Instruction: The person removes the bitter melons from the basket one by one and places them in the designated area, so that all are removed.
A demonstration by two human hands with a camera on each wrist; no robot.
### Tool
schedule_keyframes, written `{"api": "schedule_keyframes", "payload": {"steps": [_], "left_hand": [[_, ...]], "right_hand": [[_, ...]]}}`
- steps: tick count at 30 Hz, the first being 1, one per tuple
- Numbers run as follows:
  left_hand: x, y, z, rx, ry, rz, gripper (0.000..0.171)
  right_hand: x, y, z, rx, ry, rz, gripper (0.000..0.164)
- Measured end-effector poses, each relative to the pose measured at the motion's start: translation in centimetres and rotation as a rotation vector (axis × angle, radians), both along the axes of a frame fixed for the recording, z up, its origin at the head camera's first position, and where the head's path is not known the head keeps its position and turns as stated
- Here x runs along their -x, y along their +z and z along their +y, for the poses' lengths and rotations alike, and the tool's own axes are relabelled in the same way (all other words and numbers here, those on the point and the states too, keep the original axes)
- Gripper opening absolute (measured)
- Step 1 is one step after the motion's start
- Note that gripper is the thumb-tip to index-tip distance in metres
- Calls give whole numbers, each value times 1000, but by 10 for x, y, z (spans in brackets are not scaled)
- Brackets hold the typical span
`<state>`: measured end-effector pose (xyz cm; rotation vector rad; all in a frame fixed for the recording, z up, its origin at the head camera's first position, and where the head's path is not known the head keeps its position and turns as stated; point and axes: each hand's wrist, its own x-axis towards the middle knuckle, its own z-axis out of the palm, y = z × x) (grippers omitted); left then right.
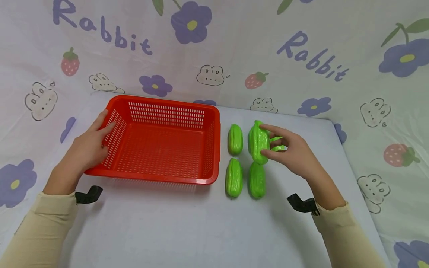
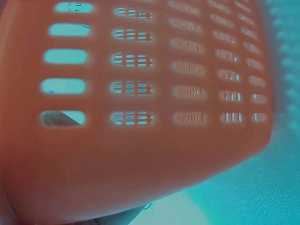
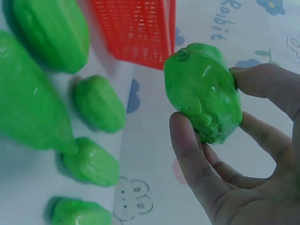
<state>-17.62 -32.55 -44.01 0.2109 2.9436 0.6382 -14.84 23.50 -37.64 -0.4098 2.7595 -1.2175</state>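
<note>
My right hand (image 1: 291,149) pinches a green ridged gourd (image 1: 259,145) between thumb and fingertips, raised above the table. In the right wrist view its lumpy end faces the camera, and the right hand (image 3: 262,154) curves around one side. Two gourds lie to the left, one behind (image 1: 235,139) and one in front (image 1: 234,178). Another gourd (image 1: 257,182) lies just below the held one; more green (image 1: 278,145) shows partly hidden behind my fingers. At the left, my left hand (image 1: 88,147) grips the rim and side of a red plastic basket (image 1: 216,149), with nothing inside it.
The table (image 1: 161,223) has a white cover. Behind and around it hangs a white cloth (image 1: 234,41) printed with rabbits, flowers and strawberries. The slotted basket wall (image 2: 103,159) fills most of the left wrist view. A black wrist mount (image 1: 88,194) sits at each cuff.
</note>
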Motion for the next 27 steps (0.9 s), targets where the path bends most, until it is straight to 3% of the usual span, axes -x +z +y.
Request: {"api": "schedule_keyframes", "payload": {"steps": [14,27], "left_hand": [[-5,1,-2,-16,15,-2,91],[-5,0,0,5,-2,24,86]], "right_hand": [[-12,-6,29,-39,-43,3,71],[-26,-28,55,-95,-90,-50,73]]}}
